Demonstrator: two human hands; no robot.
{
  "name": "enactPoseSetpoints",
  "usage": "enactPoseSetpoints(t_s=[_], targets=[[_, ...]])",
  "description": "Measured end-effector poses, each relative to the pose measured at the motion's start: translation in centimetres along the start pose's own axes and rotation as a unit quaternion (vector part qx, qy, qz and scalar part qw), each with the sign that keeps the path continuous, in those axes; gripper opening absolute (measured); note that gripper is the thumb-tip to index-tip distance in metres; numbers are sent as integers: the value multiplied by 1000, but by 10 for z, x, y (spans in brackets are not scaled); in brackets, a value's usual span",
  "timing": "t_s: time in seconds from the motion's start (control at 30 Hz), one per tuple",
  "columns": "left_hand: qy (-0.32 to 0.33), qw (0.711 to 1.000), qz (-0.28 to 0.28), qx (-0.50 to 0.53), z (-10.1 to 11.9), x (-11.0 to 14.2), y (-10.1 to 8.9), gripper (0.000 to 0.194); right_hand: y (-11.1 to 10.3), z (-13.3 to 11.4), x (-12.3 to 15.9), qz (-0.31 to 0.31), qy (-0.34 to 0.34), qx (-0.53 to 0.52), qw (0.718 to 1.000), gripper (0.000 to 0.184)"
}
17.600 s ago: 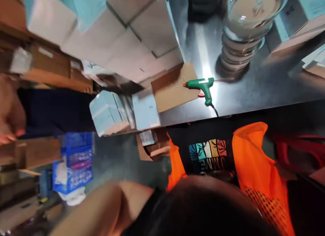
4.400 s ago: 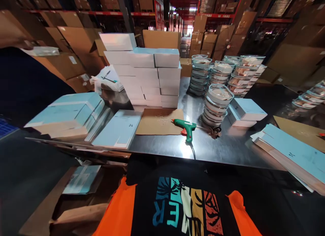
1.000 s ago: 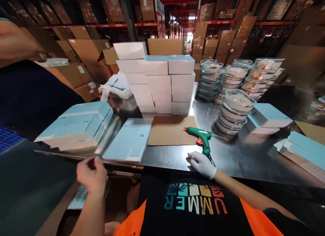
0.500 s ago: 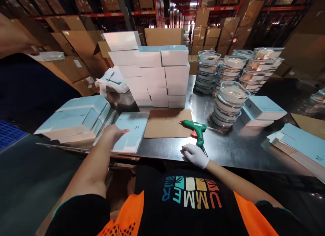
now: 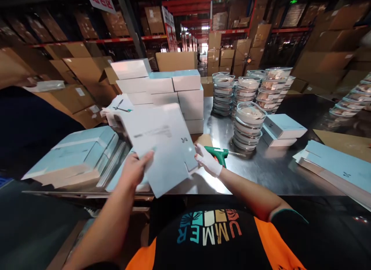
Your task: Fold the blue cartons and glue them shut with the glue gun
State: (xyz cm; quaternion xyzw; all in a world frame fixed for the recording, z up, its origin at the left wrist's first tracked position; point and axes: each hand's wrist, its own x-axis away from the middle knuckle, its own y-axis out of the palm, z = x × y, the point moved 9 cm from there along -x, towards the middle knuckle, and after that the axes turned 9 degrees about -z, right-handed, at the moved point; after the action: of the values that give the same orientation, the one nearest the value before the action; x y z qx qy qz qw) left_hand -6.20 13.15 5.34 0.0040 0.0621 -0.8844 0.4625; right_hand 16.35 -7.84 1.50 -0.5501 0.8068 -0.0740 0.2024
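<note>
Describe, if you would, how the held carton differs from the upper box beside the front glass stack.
The carton is flat; the box is folded into a solid shape.
The carton is raised and tilted in the left hand, its right edge at the gloved right hand; the box rests on a lower box.
The carton looks slightly blurred; the box looks sharper.
Both bear a small dark mark.
</note>
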Motion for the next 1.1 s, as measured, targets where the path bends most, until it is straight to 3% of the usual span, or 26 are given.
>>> enactPoseSetpoints(t_s=[0.1,0.17,0.2,0.27,0.37,0.43,0.5,0.57,0.63,0.7,0.73,0.8,0.87,1.0,1.07,1.1], targets=[[-1,980,-175,97,-21,27,74,75,-15,-29,-4,34,-36,-117,992,82],[7,952,-264,154,-28,39,109,82,-25,-41,7,64,-47,-181,980,91],[10,943,-287,168,-29,41,121,87,-28,-45,14,73,-49,-198,976,93],[33,950,-266,162,-28,37,134,103,-25,-55,26,53,-55,-228,971,93],[110,975,-149,123,-17,26,132,140,-14,-70,36,-13,-64,-241,968,91],[168,979,-90,75,-10,24,128,157,-23,-76,39,31,-67,-214,974,93],[226,969,-96,32,-4,27,128,160,-36,-79,39,82,-64,-193,976,96],[286,952,-113,1,3,32,125,147,-37,-80,35,73,-57,-200,975,96],[332,936,-111,-34,11,36,118,114,-34,-78,29,61,-47,-219,973,87],[366,922,-103,-68,23,41,114,76,-35,-72,25,110,-32,-223,968,70],[381,917,-94,-74,29,44,112,66,-36,-69,24,146,-26,-212,966,60],[399,913,-71,-43,38,50,106,69,-39,-68,23,221,-26,-161,961,45],[401,915,-57,-4,40,55,101,82,-39,-73,20,259,-44,-110,959,47],[388,918,-51,-61,33,58,93,63,-43,-78,7,176,-69,-82,979,63],[374,925,-6,-71,31,55,78,62,-57,-69,8,139,-21,33,989,60],[367,928,19,-63,32,54,70,64,-66,-57,12,129,40,128,983,56]])
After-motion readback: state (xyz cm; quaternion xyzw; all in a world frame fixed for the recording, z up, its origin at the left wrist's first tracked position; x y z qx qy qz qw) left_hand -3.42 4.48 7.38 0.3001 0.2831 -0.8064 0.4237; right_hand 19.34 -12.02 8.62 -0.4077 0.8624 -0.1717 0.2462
